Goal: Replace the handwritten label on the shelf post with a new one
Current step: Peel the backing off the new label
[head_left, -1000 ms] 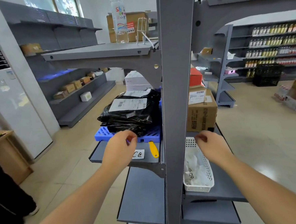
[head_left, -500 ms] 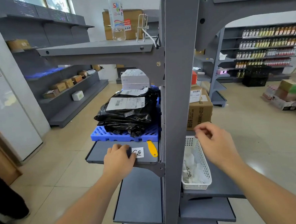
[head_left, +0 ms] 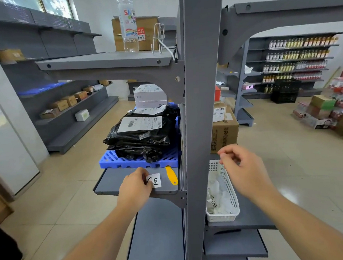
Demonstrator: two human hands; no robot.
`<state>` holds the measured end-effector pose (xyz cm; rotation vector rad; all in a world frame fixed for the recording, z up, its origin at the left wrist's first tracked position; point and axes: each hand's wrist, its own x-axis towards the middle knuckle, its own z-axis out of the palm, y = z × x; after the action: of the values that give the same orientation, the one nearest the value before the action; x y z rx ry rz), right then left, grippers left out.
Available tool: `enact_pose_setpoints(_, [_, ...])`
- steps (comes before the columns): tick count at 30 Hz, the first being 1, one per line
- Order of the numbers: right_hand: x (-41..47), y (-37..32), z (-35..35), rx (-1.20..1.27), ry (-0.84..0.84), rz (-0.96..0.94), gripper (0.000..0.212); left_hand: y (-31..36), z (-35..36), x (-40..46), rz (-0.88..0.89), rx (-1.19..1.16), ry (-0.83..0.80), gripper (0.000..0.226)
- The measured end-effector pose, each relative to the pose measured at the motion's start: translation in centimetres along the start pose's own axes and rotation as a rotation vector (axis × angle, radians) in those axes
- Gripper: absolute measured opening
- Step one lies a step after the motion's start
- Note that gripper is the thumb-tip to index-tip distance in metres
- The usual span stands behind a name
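White label (head_left: 155, 180) touching left fingers (head_left: 144, 176)

A grey metal shelf post (head_left: 202, 108) rises beside a grey metal shelf (head_left: 117, 181). On it lie a white paper label with black handwriting (head_left: 155, 180), a yellow plastic scraper (head_left: 171, 175), and a blue slatted plastic pallet (head_left: 128, 161) under glossy black plastic parcels (head_left: 143, 139). A white perforated plastic basket (head_left: 229, 188) holds white paper scraps.
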<state>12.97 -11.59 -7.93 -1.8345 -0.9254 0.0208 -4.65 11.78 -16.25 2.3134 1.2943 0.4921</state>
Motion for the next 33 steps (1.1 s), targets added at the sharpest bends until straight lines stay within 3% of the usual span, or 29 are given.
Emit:
enact_pose_setpoints(4, [-0.5,-0.7,0.0,0.040,0.009,-0.038,0.018,1.3,-1.0,-1.3,-0.001,-0.225,0.028,0.003])
enact_pose_setpoints(10, [-1.5,-3.0,0.2,0.128,-0.022,-0.121,0.021,4.6,-3.2,-4.2,0.115,-0.550,0.102,0.012])
enact_pose_setpoints(15, [-2.1,-4.8,0.7,0.134,-0.128,-0.168,0.018,7.4,-4.9,-6.5,0.244,-0.673,0.185,0.018])
enact_pose_setpoints(24, [-2.7,-7.0,1.4,0.291,-0.223,-0.138,0.011,10.4,-6.7,-9.1,0.664,-0.416,0.526,0.014])
enact_pose_setpoints(27, [-2.6,-7.3,1.1,0.348,-0.199,-0.122,0.012,10.5,-6.9,-9.2,0.769,-0.360,0.580,0.003])
enact_pose_setpoints(33, [-2.8,-7.8,0.4,0.511,-0.239,-0.052,0.018,10.6,-6.9,-9.0,0.850,-0.276,0.633,0.012])
